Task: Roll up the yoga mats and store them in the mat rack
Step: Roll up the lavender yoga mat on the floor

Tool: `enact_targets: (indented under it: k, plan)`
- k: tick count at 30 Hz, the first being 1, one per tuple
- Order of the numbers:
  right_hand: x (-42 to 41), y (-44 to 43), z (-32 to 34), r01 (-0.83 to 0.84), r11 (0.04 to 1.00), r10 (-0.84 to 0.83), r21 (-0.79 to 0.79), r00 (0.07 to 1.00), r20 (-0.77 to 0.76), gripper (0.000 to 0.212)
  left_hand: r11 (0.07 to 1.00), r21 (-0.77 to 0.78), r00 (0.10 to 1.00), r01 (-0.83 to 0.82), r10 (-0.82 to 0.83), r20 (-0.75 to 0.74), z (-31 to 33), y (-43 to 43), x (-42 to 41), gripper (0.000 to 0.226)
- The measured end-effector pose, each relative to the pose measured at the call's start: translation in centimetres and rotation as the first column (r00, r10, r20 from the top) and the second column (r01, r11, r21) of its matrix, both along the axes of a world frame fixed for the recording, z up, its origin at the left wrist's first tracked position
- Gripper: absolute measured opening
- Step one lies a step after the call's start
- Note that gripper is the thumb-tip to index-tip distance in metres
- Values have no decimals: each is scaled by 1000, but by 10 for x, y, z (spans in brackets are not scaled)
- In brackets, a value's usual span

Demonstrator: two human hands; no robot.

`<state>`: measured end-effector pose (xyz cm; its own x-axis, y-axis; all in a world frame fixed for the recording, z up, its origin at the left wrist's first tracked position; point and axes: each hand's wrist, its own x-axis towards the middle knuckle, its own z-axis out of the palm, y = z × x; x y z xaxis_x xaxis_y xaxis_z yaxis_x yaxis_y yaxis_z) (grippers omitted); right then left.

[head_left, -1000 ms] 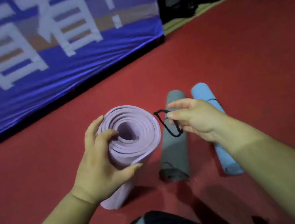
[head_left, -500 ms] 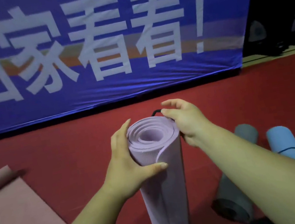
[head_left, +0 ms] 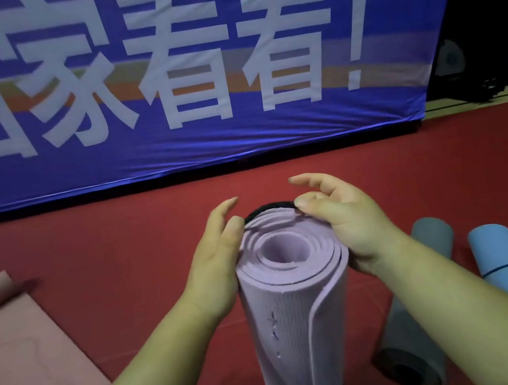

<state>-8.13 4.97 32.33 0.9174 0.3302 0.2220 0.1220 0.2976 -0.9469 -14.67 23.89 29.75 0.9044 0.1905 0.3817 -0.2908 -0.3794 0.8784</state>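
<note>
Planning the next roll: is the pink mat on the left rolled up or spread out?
Spread out. The pink mat lies flat on the red floor, only its far end curled up.

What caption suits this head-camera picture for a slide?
Left hand steadies an upright rolled purple mat while the right hand fits a black band over its top.

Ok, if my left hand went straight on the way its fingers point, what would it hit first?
Probably the blue fabric banner. The left hand points past the rolled lilac foam mat and over bare red floor; nothing nearer shows in that line, though depth is unclear.
</note>
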Motion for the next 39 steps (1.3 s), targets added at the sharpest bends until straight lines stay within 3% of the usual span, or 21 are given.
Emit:
enact_targets:
  k: [2, 4, 7, 10, 15, 17, 19, 21, 24, 29, 32, 35, 39]
  plan:
    - [1, 3, 0, 46, 999, -46, 2, 999, 19, 28, 990, -5, 987, -138, 138, 81, -7, 6, 2, 59]
    - [4, 3, 0, 84, 996, -84, 1, 996, 40, 28, 947, 110, 944, -303, 282, 170, -5, 5, 8, 52]
    - [7, 4, -1, 168, 986, -166, -13, 982, 92, 27, 845, 285, 875, -453, 360, 324, -3, 9, 10, 54]
    - [10, 3, -1, 264, 964, -260, -13, 956, 133, 27, 861, 280, 882, -425, 325, 341, -2, 7, 7, 51]
    - [15, 2, -2, 366, 930, -355, -37, 919, 175, 26, 942, 145, 914, -304, 245, 325, -3, -5, 0, 38]
    - [17, 0, -2, 401, 916, -390, -32, 904, 175, 25, 964, 167, 949, -206, 155, 276, -4, -7, -4, 54]
    - [21, -2, -2, 450, 893, -440, -19, 880, 178, 23, 955, 284, 980, -88, 32, 195, -6, -9, -9, 97]
    - [25, -3, -2, 489, 872, -481, -3, 860, 172, 23, 889, 456, 990, -39, -27, 138, -8, -10, -12, 132]
    - [28, 0, -4, 510, 860, -503, 8, 845, 179, 25, 805, 578, 984, -136, 39, 176, -10, -13, -13, 145]
    - [35, 5, -4, 572, 820, -563, -1, 807, 179, 27, 786, 562, 960, -257, 140, 243, -10, -13, -10, 134]
    - [39, 6, -8, 585, 811, -575, -4, 798, 183, 27, 833, 496, 960, -247, 141, 240, -13, -15, -6, 128]
    - [37, 14, -16, 511, 859, -502, -14, 848, 169, 30, 884, 384, 958, -265, 196, 209, -18, -7, 4, 126]
    - [44, 31, -16, 366, 924, -365, 108, 930, -28, 33, 921, 276, 957, -276, 238, 165, -23, 8, 19, 116]
